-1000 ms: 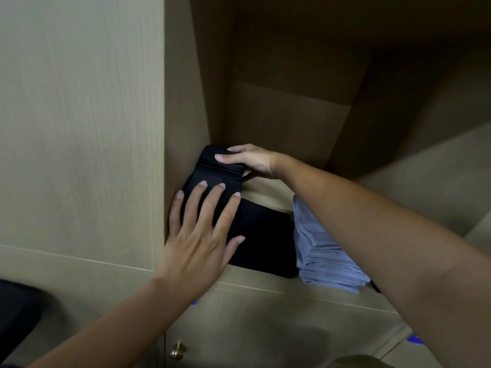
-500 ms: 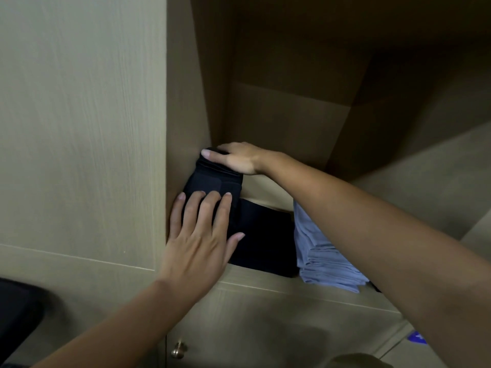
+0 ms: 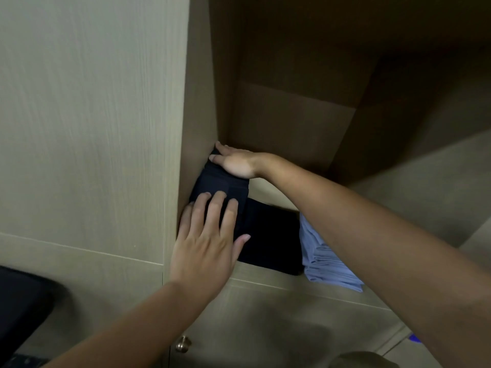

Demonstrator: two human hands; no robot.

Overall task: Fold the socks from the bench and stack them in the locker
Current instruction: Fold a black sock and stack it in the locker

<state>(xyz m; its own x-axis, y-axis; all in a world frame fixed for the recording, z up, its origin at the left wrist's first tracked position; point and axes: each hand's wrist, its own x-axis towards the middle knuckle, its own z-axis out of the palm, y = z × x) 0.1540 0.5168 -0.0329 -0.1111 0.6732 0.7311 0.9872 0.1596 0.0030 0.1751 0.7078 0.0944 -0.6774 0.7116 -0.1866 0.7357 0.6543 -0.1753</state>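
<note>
Now my left hand point(image 3: 204, 245) lies flat on the folded dark navy socks point(image 3: 220, 189) while my right hand point(image 3: 235, 160), fingers straight, presses their far end into the left corner of the pale wooden locker point(image 3: 196, 102), so I judge the stacking step nearly done, with only letting go left.

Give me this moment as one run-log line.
left hand: flat on folded dark navy socks | right hand: pressing their far end | socks: in wooden locker, left corner | beside: folded light blue cloth stack
</note>
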